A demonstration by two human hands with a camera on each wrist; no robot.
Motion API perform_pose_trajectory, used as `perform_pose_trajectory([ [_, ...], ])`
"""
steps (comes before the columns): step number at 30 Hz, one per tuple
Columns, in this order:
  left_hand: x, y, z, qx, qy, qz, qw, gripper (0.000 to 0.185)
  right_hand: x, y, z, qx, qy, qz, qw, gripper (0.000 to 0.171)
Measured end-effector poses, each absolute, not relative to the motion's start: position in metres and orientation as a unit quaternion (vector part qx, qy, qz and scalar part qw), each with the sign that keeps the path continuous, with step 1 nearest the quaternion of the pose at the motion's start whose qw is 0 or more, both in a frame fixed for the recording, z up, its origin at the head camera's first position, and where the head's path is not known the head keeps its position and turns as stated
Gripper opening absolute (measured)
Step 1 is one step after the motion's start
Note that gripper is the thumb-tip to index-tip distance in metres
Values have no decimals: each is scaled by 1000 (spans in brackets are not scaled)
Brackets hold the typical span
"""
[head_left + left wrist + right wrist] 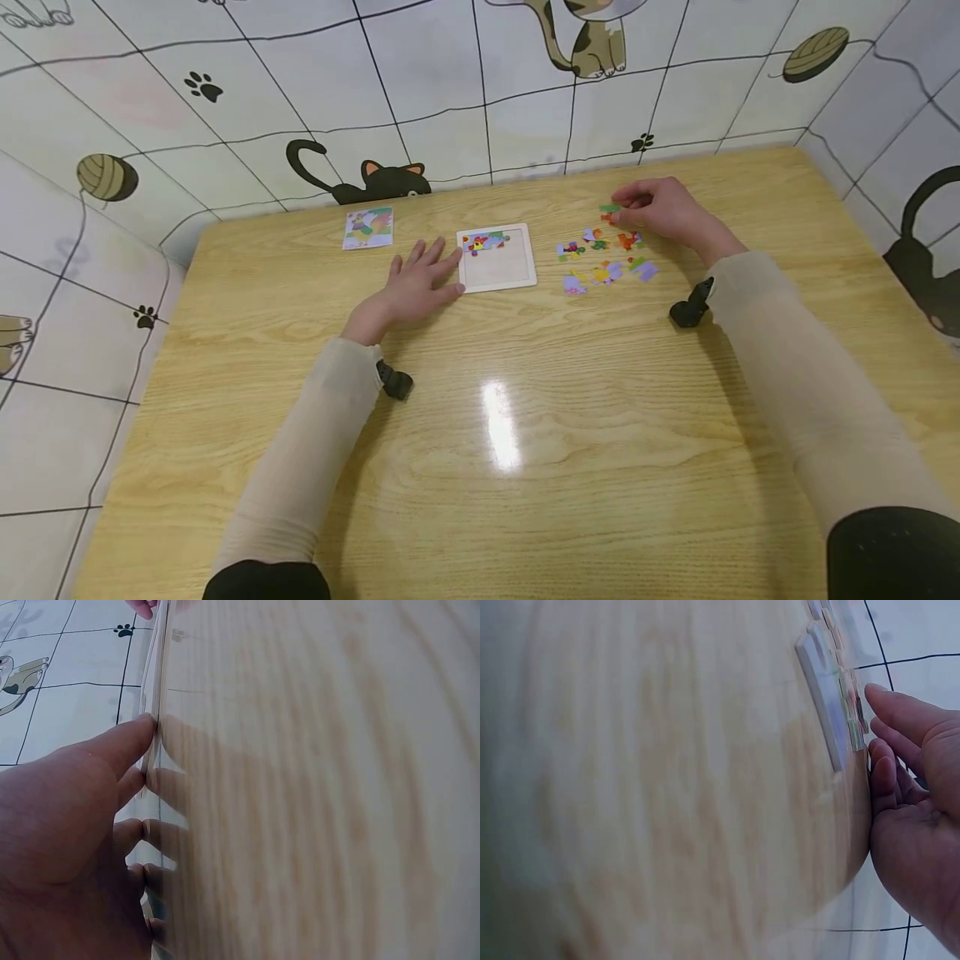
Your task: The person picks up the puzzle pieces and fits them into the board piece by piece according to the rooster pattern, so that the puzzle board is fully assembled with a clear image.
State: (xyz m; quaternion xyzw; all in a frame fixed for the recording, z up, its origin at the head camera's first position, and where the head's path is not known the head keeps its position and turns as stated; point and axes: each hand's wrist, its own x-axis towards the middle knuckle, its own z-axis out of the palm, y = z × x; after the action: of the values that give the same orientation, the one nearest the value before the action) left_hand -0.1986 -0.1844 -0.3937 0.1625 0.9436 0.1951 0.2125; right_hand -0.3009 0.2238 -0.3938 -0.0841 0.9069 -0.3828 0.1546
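Note:
A shallow white-rimmed puzzle tray [533,267] has several joined colourful pieces [486,242] along its upper part. My left hand [416,287] lies with spread fingers on the table at the tray's left side, thumb and index fingertips right at the rim. Off to the right of the tray, my right hand [663,208] reaches over the loose puzzle pieces [600,271]. Its thumb and index finger are parted beside a red and green piece [607,213] at the far edge of the group. In the right wrist view, its other fingers [883,776] are bent near the tabletop.
A small square picture card [368,228] lies left of the tray. The wooden table [450,500] meets a tiled wall [427,75] with cat drawings just behind the card and pieces. Light glares on the tabletop in front of the tray.

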Motion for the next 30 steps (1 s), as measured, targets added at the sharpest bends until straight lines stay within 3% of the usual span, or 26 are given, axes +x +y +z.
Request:
perform_pose_trajectory([
  [30,-199,-183,-392,164,942,198,214,70,-302,223,-396,-84,916,-363,148,49],
])
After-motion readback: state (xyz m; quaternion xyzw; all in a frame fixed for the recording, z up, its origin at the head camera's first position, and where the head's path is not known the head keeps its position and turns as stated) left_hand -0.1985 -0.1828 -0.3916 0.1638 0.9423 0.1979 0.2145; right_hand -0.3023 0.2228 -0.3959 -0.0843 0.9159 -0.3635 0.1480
